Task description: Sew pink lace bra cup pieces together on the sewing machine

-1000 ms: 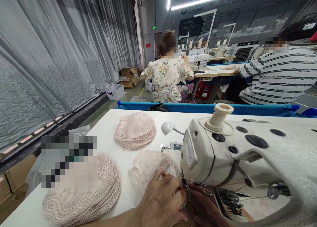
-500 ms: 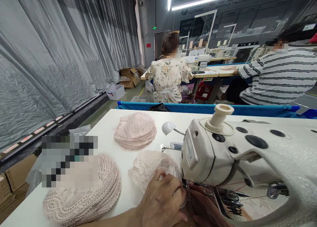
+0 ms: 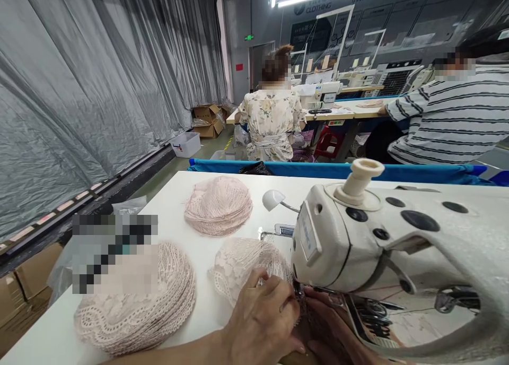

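Note:
A pale pink lace piece [image 3: 234,267] lies at the needle end of the white sewing machine [image 3: 326,248]. My left hand [image 3: 264,314] rests on its near edge, fingers curled and gripping the lace beside the presser foot. From the other side, my right hand [image 3: 332,322] reaches in under the machine head, its fingers close together at the same lace edge. The machine partly covers that hand, and its fingertips are in shadow. Exactly how the edge sits under the foot is hidden.
A tall stack of lace pieces [image 3: 139,322] stands at the left, a smaller lace stack [image 3: 218,206] behind. Scissors [image 3: 374,306] lie beneath the machine arm. A small lamp [image 3: 273,200] juts beside the machine head. Beyond the blue cloth edge [image 3: 338,170], two people sit at another table.
The view has shifted slightly, so the machine and stacks sit a little differently in the picture. Both hands stay at the lace by the needle, with hardly any visible movement.

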Demonstrator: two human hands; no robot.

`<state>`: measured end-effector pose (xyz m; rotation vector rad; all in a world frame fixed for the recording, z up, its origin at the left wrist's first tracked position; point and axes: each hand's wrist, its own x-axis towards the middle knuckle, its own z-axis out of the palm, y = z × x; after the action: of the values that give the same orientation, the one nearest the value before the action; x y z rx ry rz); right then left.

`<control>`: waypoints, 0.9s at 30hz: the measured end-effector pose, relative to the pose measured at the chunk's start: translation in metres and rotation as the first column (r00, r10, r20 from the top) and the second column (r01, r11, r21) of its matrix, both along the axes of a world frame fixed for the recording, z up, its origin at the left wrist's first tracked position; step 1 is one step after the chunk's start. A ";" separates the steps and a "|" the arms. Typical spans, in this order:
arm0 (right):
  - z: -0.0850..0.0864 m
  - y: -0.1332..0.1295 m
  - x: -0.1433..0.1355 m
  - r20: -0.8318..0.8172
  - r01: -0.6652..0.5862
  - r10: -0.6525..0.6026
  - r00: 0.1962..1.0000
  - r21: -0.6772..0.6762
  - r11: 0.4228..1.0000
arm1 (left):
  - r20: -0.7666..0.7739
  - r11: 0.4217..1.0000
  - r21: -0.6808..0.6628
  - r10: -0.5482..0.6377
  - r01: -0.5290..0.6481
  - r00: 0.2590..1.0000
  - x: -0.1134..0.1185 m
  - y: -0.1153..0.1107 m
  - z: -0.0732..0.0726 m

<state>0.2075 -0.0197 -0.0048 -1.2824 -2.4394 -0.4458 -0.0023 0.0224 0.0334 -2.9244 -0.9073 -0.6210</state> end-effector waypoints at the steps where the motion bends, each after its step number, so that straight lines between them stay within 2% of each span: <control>1: 0.002 0.000 -0.002 -0.004 0.001 -0.001 1.000 0.010 1.000 | 0.011 1.000 0.012 0.002 -0.002 1.000 0.000 0.000 -0.001; 4: 0.005 0.000 -0.005 -0.043 0.013 -0.013 0.999 -0.001 1.000 | 0.013 1.000 0.029 0.006 -0.006 1.000 0.000 -0.001 -0.002; 11: -0.006 -0.004 0.005 -0.070 0.018 -0.024 0.997 -0.081 0.997 | 0.028 0.999 0.037 -0.001 0.000 1.000 0.000 -0.002 -0.002; 14: -0.004 -0.004 0.005 -0.115 0.010 -0.022 0.993 -0.103 0.995 | 0.048 0.999 0.046 -0.010 0.007 0.999 0.000 -0.001 -0.002; 19: 0.007 -0.002 -0.002 -0.162 -0.038 0.034 0.986 -0.021 0.999 | 0.060 0.999 0.027 -0.021 0.020 0.998 0.000 0.000 -0.004; 27: 0.021 0.004 -0.009 -0.105 -0.071 0.080 0.991 0.090 0.993 | 0.047 0.999 0.040 -0.014 0.012 0.999 0.000 -0.003 -0.003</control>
<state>0.1987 -0.0158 0.0163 -1.1443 -2.3438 -0.4436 -0.0026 0.0193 0.0302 -2.8942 -0.8707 -0.7038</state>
